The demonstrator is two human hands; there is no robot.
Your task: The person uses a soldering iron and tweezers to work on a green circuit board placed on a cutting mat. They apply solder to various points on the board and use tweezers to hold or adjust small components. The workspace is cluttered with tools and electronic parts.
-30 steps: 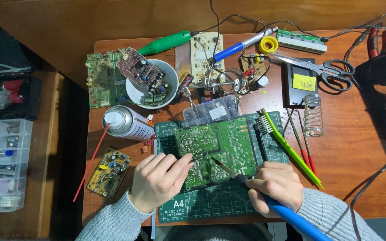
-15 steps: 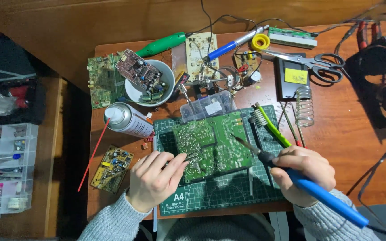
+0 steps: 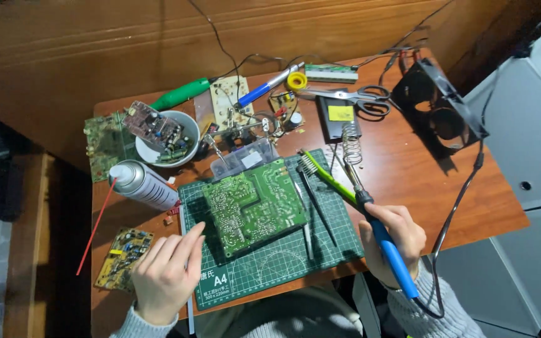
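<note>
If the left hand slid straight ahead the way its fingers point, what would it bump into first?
Probably the green circuit board: the left hand points up-right, fingertips already at the board's near corner on the cutting mat.

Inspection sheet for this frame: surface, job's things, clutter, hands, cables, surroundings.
Surface: brown wooden table with a green cutting mat at its front edge.
Job's things: green circuit board lies on the mat; blue-handled soldering iron points toward the coiled stand.
Clutter: spray can, white bowl of parts, scissors, green brush, small yellow board.
Hands: left hand rests open at the mat's left edge; right hand grips the soldering iron.
Cables: black cord runs off the table's right side.
Surroundings: black fan, grey cabinet.
</note>
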